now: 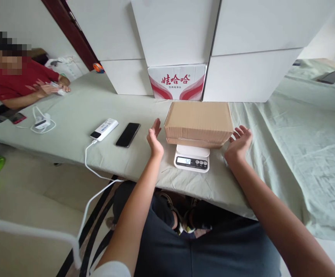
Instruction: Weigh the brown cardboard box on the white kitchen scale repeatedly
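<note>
A brown cardboard box [199, 119] rests on a small white digital kitchen scale [192, 158], overhanging its platform. The scale's lit display shows digits that look like 52, with several round buttons beside it. To the left of the box, my left hand [155, 139] is held upright with fingers extended and a gap between palm and cardboard. My right hand [239, 145] is at the box's right side, palm turned toward it and fingers spread and slightly bent. Neither hand grips anything; whether the right fingertips touch the box I cannot tell.
On the green cloth-covered table [144, 169] lie a black phone [128, 134] and a white power bank [104, 129] with a white cable. White boxes and a red-and-white carton [177, 82] stand behind. A person in a red shirt [25, 79] sits at the far left, holding a small item.
</note>
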Demonstrator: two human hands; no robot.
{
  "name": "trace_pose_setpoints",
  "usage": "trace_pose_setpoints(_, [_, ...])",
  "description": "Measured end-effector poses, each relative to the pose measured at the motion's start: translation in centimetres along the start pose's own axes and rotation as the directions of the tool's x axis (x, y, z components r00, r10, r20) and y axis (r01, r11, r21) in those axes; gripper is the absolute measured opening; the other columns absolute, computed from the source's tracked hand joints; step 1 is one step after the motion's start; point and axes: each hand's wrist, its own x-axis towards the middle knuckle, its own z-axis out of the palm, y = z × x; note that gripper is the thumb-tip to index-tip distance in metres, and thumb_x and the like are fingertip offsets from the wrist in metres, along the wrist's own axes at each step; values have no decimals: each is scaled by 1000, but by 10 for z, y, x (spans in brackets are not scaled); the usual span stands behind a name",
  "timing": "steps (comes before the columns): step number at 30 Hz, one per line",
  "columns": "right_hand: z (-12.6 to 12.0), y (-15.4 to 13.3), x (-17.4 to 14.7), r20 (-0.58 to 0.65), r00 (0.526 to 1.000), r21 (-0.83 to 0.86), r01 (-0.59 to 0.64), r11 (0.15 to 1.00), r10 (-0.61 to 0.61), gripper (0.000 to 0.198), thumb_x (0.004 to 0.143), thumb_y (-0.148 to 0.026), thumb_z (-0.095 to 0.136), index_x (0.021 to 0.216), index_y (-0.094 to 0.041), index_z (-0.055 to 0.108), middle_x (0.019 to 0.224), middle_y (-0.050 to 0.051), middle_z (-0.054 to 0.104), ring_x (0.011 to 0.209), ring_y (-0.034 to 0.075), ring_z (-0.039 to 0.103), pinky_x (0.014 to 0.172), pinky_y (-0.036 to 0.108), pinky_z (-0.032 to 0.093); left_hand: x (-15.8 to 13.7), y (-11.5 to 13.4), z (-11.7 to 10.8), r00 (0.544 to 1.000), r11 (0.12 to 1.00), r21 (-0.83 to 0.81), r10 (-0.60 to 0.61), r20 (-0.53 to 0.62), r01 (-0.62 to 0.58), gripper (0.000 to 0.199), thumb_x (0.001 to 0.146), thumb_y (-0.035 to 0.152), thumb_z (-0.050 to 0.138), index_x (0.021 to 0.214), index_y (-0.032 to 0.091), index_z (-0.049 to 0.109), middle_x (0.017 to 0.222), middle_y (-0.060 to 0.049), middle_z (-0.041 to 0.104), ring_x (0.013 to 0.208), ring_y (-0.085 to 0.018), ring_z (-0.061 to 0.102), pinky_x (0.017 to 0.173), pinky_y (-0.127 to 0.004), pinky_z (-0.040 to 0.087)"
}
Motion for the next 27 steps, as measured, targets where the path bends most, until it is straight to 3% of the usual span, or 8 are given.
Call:
trace_pose_setpoints(9, [0,-1,-1,30,1000,-5,7,1000,-7,37,94,-62,51,105,-29,64,117,3,62,109,21,65,92,38,57,2,2,-1,999,988,150,37,10,-38,91,106,86,26,146,24,79,162,-17,72,161,-35,61,113,-46,56])
trace_pose_setpoints(13, [0,0,0,32,999,-18,19,1000,-18,39,95,-65,49,105,-29,63,116,3,62,110,21,65,93,39,58,3,4,-1,998,974,221,52,-19,-46,91,109,81,21,147,22,79,163,-17,72,153,-34,66,109,-46,54])
trace_pose_setpoints(20, [0,-3,-1,26,1000,-22,11,1000,-10,33,96,-58,50,104,-29,63,116,3,63,109,21,67,88,37,59,4,3,0,998,984,173,40,-41,-32,89,110,81,26,144,19,80,157,-17,76,135,-31,72,105,-44,51])
trace_pose_setpoints(27, [0,-3,-3,74,996,-56,54,997,-50,40,91,-67,52,103,-29,57,113,3,58,106,21,65,87,37,57,3,4,0,998,981,191,33,-61,-21,89,109,83,26,142,20,81,156,-15,77,124,-29,70,103,-43,47])
